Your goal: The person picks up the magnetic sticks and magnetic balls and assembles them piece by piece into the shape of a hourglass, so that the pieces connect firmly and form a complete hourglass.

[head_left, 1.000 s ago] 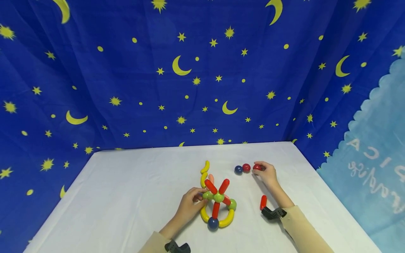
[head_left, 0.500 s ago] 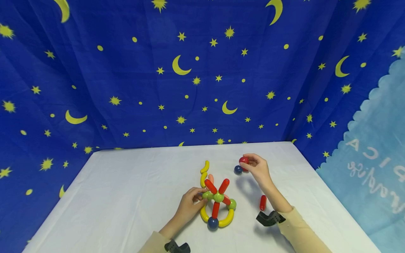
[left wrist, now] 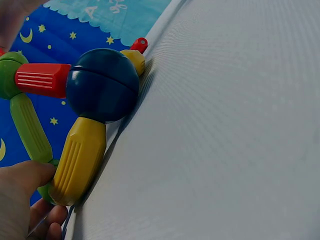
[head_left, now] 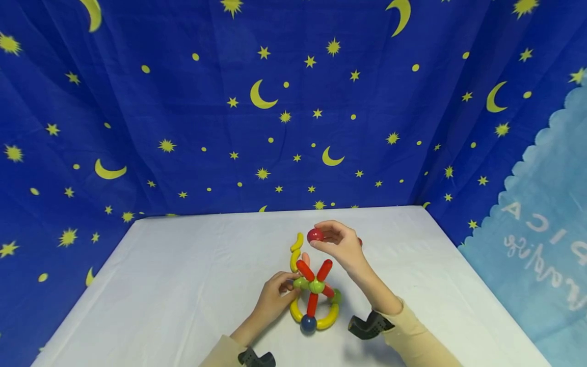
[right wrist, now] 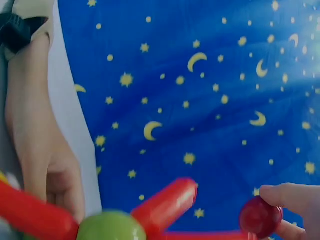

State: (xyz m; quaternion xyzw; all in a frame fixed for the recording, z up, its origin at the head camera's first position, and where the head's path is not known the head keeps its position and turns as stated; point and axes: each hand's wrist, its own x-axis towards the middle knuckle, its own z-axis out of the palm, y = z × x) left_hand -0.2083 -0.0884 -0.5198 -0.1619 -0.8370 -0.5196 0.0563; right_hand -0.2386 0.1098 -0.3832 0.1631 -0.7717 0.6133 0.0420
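Note:
A structure of coloured rods and balls stands on the table: a blue ball (head_left: 309, 324) in front, curved yellow rods (head_left: 327, 318) at its base, a light green ball (head_left: 316, 285) on top with two red rods (head_left: 325, 270) pointing up. My left hand (head_left: 274, 295) grips its left side, thumb and fingers around a green ball (left wrist: 46, 192) mostly hidden behind the thumb and a yellow rod. Above and behind the structure, my right hand (head_left: 343, 245) pinches a red ball (head_left: 315, 235) between thumb and fingertips, clear of the red rods.
Two curved yellow pieces (head_left: 297, 241) and a pink piece (head_left: 305, 259) lie behind the structure. Part of another red ball (head_left: 359, 242) shows past my right hand. A starry blue cloth (head_left: 293, 127) rises along the table's back edge.
My right hand has lifted the red ball and carried it left, past the other red and blue balls, to behind the structure. My left hand has kept its grip.

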